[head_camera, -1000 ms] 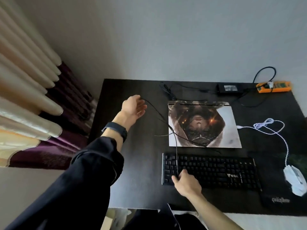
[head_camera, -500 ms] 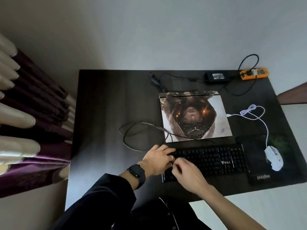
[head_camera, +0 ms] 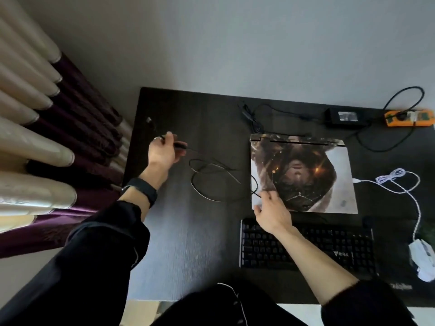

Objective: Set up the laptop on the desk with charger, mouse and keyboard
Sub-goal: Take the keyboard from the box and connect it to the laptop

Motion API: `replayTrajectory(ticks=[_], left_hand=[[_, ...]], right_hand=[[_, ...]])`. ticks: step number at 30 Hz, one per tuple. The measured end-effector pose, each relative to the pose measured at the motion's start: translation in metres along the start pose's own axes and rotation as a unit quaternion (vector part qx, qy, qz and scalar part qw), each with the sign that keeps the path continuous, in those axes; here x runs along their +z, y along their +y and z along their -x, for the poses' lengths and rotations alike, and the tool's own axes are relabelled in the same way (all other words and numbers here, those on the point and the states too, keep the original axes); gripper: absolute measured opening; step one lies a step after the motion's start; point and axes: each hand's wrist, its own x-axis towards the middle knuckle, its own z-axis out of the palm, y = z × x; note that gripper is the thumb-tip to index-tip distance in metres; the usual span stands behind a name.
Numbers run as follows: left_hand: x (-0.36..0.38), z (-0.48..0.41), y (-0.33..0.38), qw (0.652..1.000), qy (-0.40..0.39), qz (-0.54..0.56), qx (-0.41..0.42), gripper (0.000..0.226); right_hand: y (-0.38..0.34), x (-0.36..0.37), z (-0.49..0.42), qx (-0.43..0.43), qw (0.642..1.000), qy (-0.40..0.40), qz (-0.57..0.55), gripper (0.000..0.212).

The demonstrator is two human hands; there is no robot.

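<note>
The closed laptop, its lid covered by a picture, lies on the dark desk. In front of it sits the black keyboard. Its thin black cable loops over the desk to the left of the laptop. My left hand grips that cable near its plug, raised over the desk's far left. My right hand is at the laptop's near left corner and pinches the cable there. The white mouse lies at the right, its white cable running to the laptop. The charger brick lies behind the laptop.
An orange power strip lies at the far right corner with the charger's lead plugged in. A dark mouse pad is under the mouse. Folded curtains hang close to the desk's left edge. A wall stands behind the desk.
My left hand has gone from the keyboard's left end up to the far left, drawing the plug end of the cable with it. My right hand has moved from the keyboard to the laptop's corner.
</note>
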Motion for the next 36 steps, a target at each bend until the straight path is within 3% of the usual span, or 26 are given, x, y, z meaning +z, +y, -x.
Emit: replayTrajectory(ticks=[3,8,15,18,20,23,26,28,33,36], left_hand=[[-0.012,-0.025,0.012,0.998,0.044,0.001,0.045,0.012],[-0.011,-0.047,0.046,0.983,0.100,-0.074,0.134,0.031],[0.036,-0.031,0.019,0.969,-0.123,-0.183,0.110,0.028],[0.054,-0.009,-0.003,0.965,-0.184,-0.169,0.080,0.026],[0.060,0.005,-0.014,0.957,-0.233,-0.161,0.066,0.025],[0.062,0.021,-0.026,0.929,-0.301,-0.203,0.073,0.029],[0.058,0.030,-0.033,0.897,-0.354,-0.248,0.093,0.030],[0.053,0.034,-0.036,0.878,-0.380,-0.272,0.102,0.029],[0.041,0.039,-0.044,0.847,-0.404,-0.328,0.106,0.026],[0.041,0.041,-0.052,0.860,-0.341,-0.356,0.131,0.022]], right_hand=[[-0.005,0.011,-0.005,-0.075,0.997,-0.005,0.018,0.024],[0.006,0.035,0.004,-0.124,0.991,-0.022,0.042,0.026],[0.008,0.037,0.013,-0.078,0.995,0.066,-0.021,0.018],[-0.001,0.028,0.012,-0.053,0.990,0.076,-0.110,0.013],[-0.012,0.011,0.007,-0.020,0.965,0.040,-0.258,0.016],[-0.033,-0.019,-0.003,0.063,0.879,0.008,-0.472,0.021],[-0.046,-0.044,-0.013,0.073,0.816,0.002,-0.574,0.027],[-0.049,-0.060,-0.016,0.050,0.798,-0.009,-0.600,0.034],[-0.056,-0.074,-0.010,-0.030,0.815,0.006,-0.579,0.018],[-0.058,-0.070,-0.003,-0.044,0.846,0.063,-0.527,0.017]])
